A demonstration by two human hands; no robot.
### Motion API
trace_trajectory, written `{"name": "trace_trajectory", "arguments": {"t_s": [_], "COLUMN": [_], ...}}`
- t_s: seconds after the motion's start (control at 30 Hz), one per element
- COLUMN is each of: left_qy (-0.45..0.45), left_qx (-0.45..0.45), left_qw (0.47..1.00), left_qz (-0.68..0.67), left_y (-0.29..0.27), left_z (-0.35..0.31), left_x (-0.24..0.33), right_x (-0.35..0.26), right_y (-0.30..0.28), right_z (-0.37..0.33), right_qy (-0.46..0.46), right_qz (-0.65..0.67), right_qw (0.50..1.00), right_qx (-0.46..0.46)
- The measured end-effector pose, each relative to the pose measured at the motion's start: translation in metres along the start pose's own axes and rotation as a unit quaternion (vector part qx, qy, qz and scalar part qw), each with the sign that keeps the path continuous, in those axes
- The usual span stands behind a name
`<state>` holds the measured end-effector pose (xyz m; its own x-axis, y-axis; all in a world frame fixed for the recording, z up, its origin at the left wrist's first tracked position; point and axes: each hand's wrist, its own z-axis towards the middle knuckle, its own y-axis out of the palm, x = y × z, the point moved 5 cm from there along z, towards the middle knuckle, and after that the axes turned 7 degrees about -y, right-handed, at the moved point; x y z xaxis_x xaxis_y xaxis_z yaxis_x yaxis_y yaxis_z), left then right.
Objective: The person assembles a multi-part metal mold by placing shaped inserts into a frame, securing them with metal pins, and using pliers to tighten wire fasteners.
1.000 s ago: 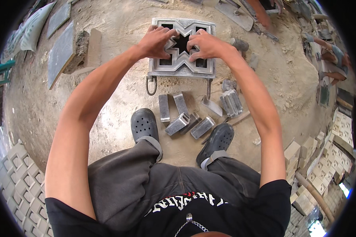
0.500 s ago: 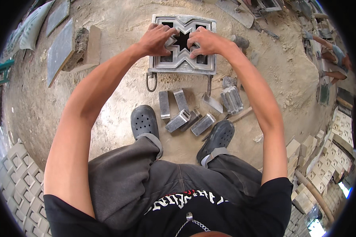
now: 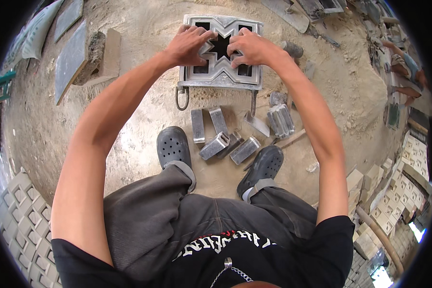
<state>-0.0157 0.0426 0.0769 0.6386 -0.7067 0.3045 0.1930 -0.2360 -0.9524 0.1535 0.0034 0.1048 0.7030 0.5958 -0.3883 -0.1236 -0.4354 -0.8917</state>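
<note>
A grey metal mould (image 3: 223,79) lies on the sandy ground ahead of me, with a star-shaped opening in its middle and rectangular openings near its corners. My left hand (image 3: 192,46) grips its left inner part, fingers curled at the star opening and thumb by the lower left hole. On the other side my right hand (image 3: 250,48) is bent the same way round the right inner part. A metal ring (image 3: 182,99) hangs at the mould's near left corner, and a rod sticks out at the near right.
Several metal blocks (image 3: 197,126) lie between the mould and my shoes (image 3: 173,146), beside a ribbed metal piece (image 3: 281,121). Slabs (image 3: 72,62) lean at the left. Patterned blocks are stacked at the lower left (image 3: 21,216) and right (image 3: 403,192). Another person (image 3: 405,67) is at far right.
Both hands keep their hold on the mould. The whole view has shifted slightly; nothing else has plainly moved.
</note>
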Motion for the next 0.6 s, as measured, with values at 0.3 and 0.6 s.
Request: {"name": "trace_trajectory", "arguments": {"t_s": [0.3,0.6], "left_qy": [0.023,0.064], "left_qx": [-0.014,0.043], "left_qw": [1.000,0.997], "left_qz": [0.014,0.015], "left_y": [-0.0024,-0.0036], "left_z": [0.0024,0.0017], "left_x": [-0.0006,-0.0023], "right_x": [0.0000,0.0005], "right_y": [0.0050,0.0023], "right_z": [0.0035,0.0039], "right_qy": [0.012,0.000], "right_qz": [0.002,-0.019], "right_qw": [1.000,1.000], "right_qx": [-0.023,-0.017]}}
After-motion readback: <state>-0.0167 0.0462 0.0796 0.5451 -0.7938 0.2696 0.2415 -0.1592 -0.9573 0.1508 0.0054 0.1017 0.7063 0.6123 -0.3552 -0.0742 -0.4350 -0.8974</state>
